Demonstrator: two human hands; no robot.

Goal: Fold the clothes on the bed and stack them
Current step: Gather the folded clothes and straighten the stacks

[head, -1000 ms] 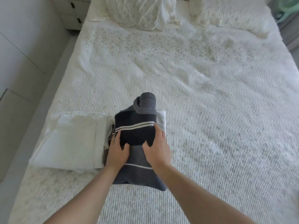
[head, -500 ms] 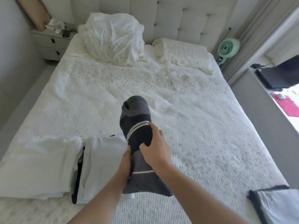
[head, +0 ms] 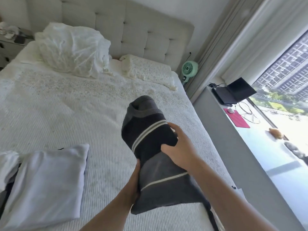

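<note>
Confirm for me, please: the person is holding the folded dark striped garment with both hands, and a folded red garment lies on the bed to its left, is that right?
Not quite: the folded garment lying to the left is white, not red, as the head view shows. The rest holds: the left hand and right hand both hold the folded dark striped garment above the bed.

Both hands, left hand (head: 133,185) and right hand (head: 180,148), grip with curled fingers.

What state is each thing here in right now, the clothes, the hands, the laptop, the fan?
Dark striped garment: folded, held up off the bed by both hands.
Left hand: grips the garment's left edge from below.
Right hand: grips its right side.
White folded garment: lying flat on the bed.
Laptop: open, screen dark.
Fan: upright; cannot tell if running.
</note>
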